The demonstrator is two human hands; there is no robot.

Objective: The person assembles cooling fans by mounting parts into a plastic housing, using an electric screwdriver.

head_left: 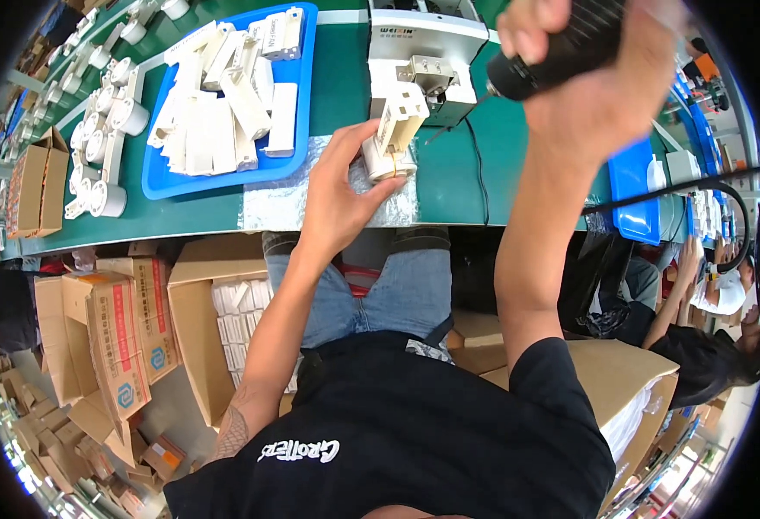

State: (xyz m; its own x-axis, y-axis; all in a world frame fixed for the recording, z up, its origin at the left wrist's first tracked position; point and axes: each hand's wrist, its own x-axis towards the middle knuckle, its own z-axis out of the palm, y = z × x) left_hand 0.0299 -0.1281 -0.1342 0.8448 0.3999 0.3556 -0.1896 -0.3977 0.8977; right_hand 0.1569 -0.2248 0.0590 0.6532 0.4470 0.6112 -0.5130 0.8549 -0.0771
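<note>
We see a green worktop carrying a blue tray heaped with white plastic parts. Left of the tray lie rows of white round fittings. A patch of silver foil covers the near edge, and a grey machine stands behind it.

You get bright, even overhead light with soft shadows. Glare flares off the foil sheet on the green bench. Your right hand is motion-blurred. Fisheye bending curves straight edges; black corners vignette the view.
</note>
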